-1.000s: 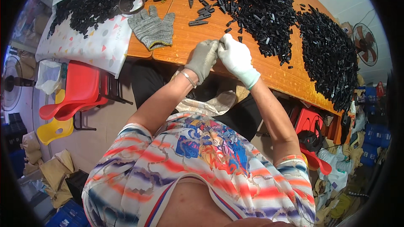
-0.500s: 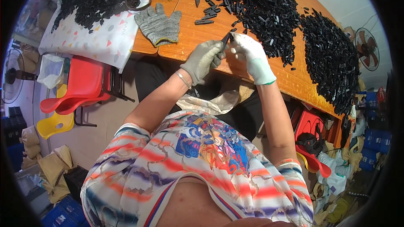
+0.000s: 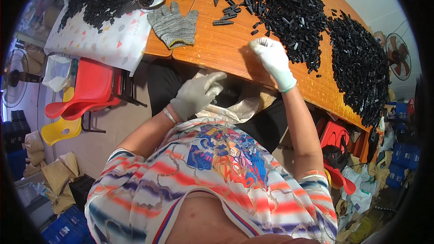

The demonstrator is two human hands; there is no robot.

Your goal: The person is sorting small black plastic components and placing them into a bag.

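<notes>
Two gloved hands in view, both mine. Nearest to me, below the table edge: my left hand [image 3: 195, 95] in a grey glove, fingers spread and loosely open, holding nothing that I can see. It hovers just over a crumpled pale bag [image 3: 230, 108] that sits in my lap, against the table's front edge.

Farther out, on the wooden table [image 3: 217, 47]: my right hand [image 3: 270, 56] in a white glove, curled into a closed fist, knuckles up. Whether it pinches a piece I cannot tell; the fingers hide it. It rests at the near rim of the big heap of small black plastic pieces [image 3: 280, 9], touching or just beside the outermost ones.

To the right, a second black heap [image 3: 359, 68] runs along the table, apart from the first.

To the left of my right hand, a spare grey knit glove [image 3: 174, 27] lies flat, palm down. Beyond it, a patterned white cloth [image 3: 97, 40] carries another pile of black pieces [image 3: 101, 0]. Red chair [image 3: 90, 88] stands under that end.
</notes>
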